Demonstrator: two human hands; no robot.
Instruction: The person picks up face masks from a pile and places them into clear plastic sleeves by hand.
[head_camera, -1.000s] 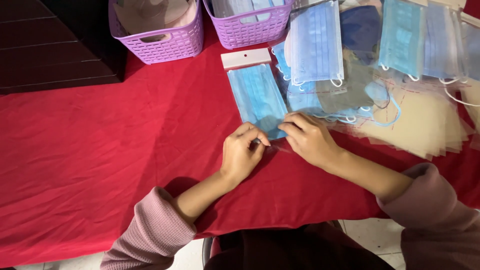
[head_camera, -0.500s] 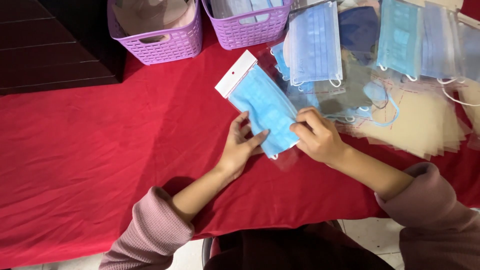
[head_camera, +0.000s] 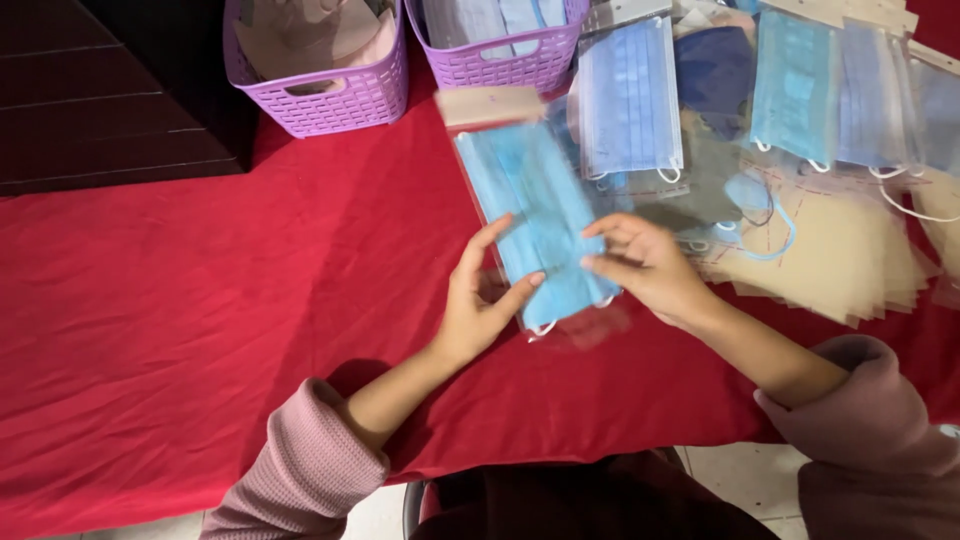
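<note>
Both my hands hold a clear plastic packet with a light blue face mask (head_camera: 535, 215) inside, lifted over the red tablecloth (head_camera: 200, 300). My left hand (head_camera: 478, 300) grips its lower left edge, thumb on top. My right hand (head_camera: 645, 265) pinches the lower right edge. The packet's white header card (head_camera: 490, 105) points away from me, and the packet is blurred by motion.
Two purple plastic baskets (head_camera: 330, 95) (head_camera: 500, 65) stand at the table's far edge. Several loose blue masks (head_camera: 630, 100) and tan sheets (head_camera: 840, 250) lie spread at the right. A dark wooden surface (head_camera: 90, 100) is at the far left.
The packet lay flat on the cloth a second ago; my hands have picked it up and swung it, its header card now pointing more straight away from me.
</note>
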